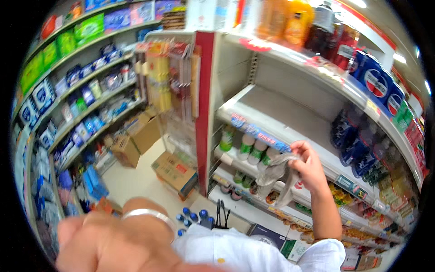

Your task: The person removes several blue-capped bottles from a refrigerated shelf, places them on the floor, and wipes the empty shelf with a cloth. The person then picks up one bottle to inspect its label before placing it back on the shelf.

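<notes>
My right hand [307, 165] pinches a crumpled grey cloth [280, 175] at the front edge of a white metal shelf [289, 105]. The cloth hangs down in front of the bottles on the tier below. A blue printed label strip [260, 133] runs along the shelf edge and ends at my fingertips. My left hand [108, 238], with a silver bangle at the wrist, is large, blurred and close to the camera at the lower left. Its fingers are mostly hidden, so I cannot tell whether it holds anything.
Juice bottles [297, 25] and blue drink packs [375, 81] stand on the upper shelf. Dark bottles [343, 131] fill the shelf's right side. Cardboard boxes [175, 171] and blue-capped bottles [203, 214] are on the floor. A red post [205, 112] edges the shelving; packaged goods line shelves at left.
</notes>
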`<act>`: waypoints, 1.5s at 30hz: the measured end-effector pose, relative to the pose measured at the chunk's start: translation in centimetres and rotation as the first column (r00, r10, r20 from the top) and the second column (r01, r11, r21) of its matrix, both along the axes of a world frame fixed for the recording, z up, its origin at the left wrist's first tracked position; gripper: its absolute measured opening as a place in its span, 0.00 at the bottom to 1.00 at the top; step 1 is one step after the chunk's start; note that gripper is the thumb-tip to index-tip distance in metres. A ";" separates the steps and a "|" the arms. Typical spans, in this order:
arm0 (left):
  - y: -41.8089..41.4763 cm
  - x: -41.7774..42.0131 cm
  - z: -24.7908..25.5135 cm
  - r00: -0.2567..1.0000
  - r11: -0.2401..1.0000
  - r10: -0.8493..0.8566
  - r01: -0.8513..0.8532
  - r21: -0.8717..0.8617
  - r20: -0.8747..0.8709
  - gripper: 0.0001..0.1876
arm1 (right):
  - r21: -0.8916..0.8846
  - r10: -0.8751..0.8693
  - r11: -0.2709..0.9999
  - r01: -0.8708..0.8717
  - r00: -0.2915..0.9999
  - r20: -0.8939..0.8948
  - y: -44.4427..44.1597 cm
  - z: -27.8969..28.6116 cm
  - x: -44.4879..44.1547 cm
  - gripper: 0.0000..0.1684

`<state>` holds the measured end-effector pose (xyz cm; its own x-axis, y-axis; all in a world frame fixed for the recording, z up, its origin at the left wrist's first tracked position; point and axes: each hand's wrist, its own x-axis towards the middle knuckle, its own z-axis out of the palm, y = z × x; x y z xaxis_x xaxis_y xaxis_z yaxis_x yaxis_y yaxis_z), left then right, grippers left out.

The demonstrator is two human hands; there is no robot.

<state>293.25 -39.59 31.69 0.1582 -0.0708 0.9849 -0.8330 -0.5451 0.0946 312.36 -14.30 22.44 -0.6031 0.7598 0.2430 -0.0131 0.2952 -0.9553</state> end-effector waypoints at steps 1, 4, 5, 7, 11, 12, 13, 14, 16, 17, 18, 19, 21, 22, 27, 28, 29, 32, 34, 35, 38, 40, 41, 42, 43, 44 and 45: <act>0.2 -0.9 -1.3 0.996 0.995 -0.079 0.077 0.065 0.034 0.15 | -0.176 0.050 0.983 -0.055 0.998 -0.031 0.4 0.4 1.6 0.20; 1.7 -1.8 -3.3 0.985 0.992 -0.128 0.127 0.019 0.112 0.14 | -0.149 0.166 0.971 -0.188 0.975 -0.151 0.2 1.1 1.9 0.18; 3.8 -1.4 -3.7 0.995 0.973 -0.004 0.026 -0.231 0.097 0.10 | -0.120 0.195 0.969 -0.214 0.969 -0.152 0.4 1.5 2.1 0.18; 9.8 -0.4 -5.6 0.975 0.726 0.220 -0.167 -0.667 -0.004 0.08 | -0.066 0.213 0.972 -0.224 0.966 -0.149 0.9 2.0 2.3 0.17; 19.3 1.7 -11.9 0.589 0.218 0.498 -0.796 -0.565 -0.636 0.15 | 0.156 0.234 0.964 -0.215 0.965 -0.115 1.7 2.6 -0.3 0.15; 20.2 1.6 -13.1 0.572 0.202 0.455 -0.813 -0.546 -0.683 0.15 | 0.198 0.222 0.958 -0.206 0.973 -0.065 2.3 2.2 -0.6 0.15; 20.7 1.3 -14.0 0.553 0.186 0.410 -0.830 -0.526 -0.726 0.16 | 0.240 0.210 0.950 -0.200 0.978 -0.016 3.0 1.9 -0.7 0.14; 21.0 1.0 -14.6 0.531 0.171 0.363 -0.846 -0.505 -0.766 0.16 | 0.443 0.094 0.879 -0.175 0.975 0.200 3.8 2.1 -0.4 0.17; 21.5 0.2 -14.1 0.329 0.075 0.393 -0.942 -0.326 -0.859 0.10 | 0.501 0.124 0.813 -0.298 0.928 0.351 5.7 1.4 0.6 0.17; 22.0 -0.1 -13.5 0.206 0.070 0.361 -0.979 -0.193 -0.909 0.08 | 0.521 0.129 0.775 -0.358 0.896 0.424 6.7 0.8 1.2 0.17; 22.5 -0.4 -13.2 0.183 0.110 0.386 -0.982 -0.152 -0.904 0.08 | 0.625 0.178 0.670 -0.401 0.904 0.389 7.6 0.0 1.2 0.14; 23.0 -0.5 -13.0 0.162 0.149 0.411 -0.983 -0.109 -0.897 0.09 | 0.613 0.180 0.661 -0.433 0.884 0.431 8.3 -0.2 1.5 0.12; 23.9 -0.8 -12.2 0.220 0.177 0.388 -0.971 -0.162 -0.895 0.10 | 0.583 0.173 0.648 -0.490 0.840 0.514 8.8 0.5 1.8 0.09; 24.2 -0.8 -11.3 0.298 0.163 0.340 -0.953 -0.256 -0.892 0.11 | 0.701 0.146 0.589 -0.402 0.906 0.397 9.1 1.0 1.6 0.07; 24.0 0.2 -9.4 0.221 0.053 0.453 -0.974 -0.222 -0.864 0.13 | 0.396 0.128 0.886 -0.241 0.948 0.290 8.1 1.5 1.7 0.09; 23.9 0.4 -8.8 0.309 0.031 0.354 -0.947 -0.319 -0.883 0.13 | 0.392 0.104 0.900 -0.191 0.967 0.233 7.7 1.0 1.6 0.09; 24.4 0.4 -9.0 0.432 0.100 0.330 -0.900 -0.424 -0.839 0.11 | 0.385 0.075 0.912 -0.138 0.982 0.175 7.6 0.6 1.9 0.10; 24.9 1.4 -9.4 0.629 0.221 0.153 -0.773 -0.594 -0.762 0.16 | 0.298 0.097 0.950 -0.093 0.995 0.001 8.3 0.4 2.2 0.10; 25.8 1.0 -10.4 0.430 0.276 0.027 -0.871 -0.406 -0.903 0.26 | 0.270 0.132 0.957 -0.110 0.989 -0.066 8.4 1.1 2.5 0.10; 26.3 1.1 -11.8 0.339 0.424 0.083 -0.863 -0.275 -0.937 0.36 | 0.221 0.133 0.969 -0.107 0.986 -0.103 7.9 1.1 2.4 0.10; 25.1 2.9 -14.8 0.485 0.350 0.137 -0.839 -0.416 -0.864 0.33 | 0.048 0.110 0.994 -0.101 0.968 -0.224 6.7 0.8 2.2 0.10; 24.6 3.0 -15.1 0.600 0.171 -0.020 -0.786 -0.594 -0.800 0.32 | -0.109 0.022 0.992 -0.059 0.950 -0.312 6.7 -0.1 2.8 0.12; 24.1 2.0 -14.7 0.662 0.160 -0.064 -0.732 -0.662 -0.747 0.30 | -0.217 -0.032 0.976 -0.027 0.965 -0.262 6.8 -1.1 3.4 0.13; 23.6 0.0 -13.6 0.712 0.153 -0.109 -0.678 -0.719 -0.694 0.29 | -0.316 -0.086 0.949 0.015 0.973 -0.214 6.9 -2.6 4.2 0.13; 23.5 -1.6 -12.9 0.759 0.142 -0.158 -0.615 -0.776 -0.631 0.28 | -0.412 -0.139 0.909 0.064 0.978 -0.156 7.0 -4.4 4.7 0.14; 23.4 -2.4 -12.3 0.889 0.125 -0.241 -0.369 -0.921 -0.389 0.25 | -0.296 -0.136 0.948 0.114 0.989 -0.055 6.8 -6.7 4.9 0.17; 23.4 -2.9 -11.9 0.944 0.076 -0.310 -0.095 -0.993 -0.115 0.23 | -0.335 -0.100 0.941 0.053 0.987 -0.126 6.4 -7.6 4.2 0.18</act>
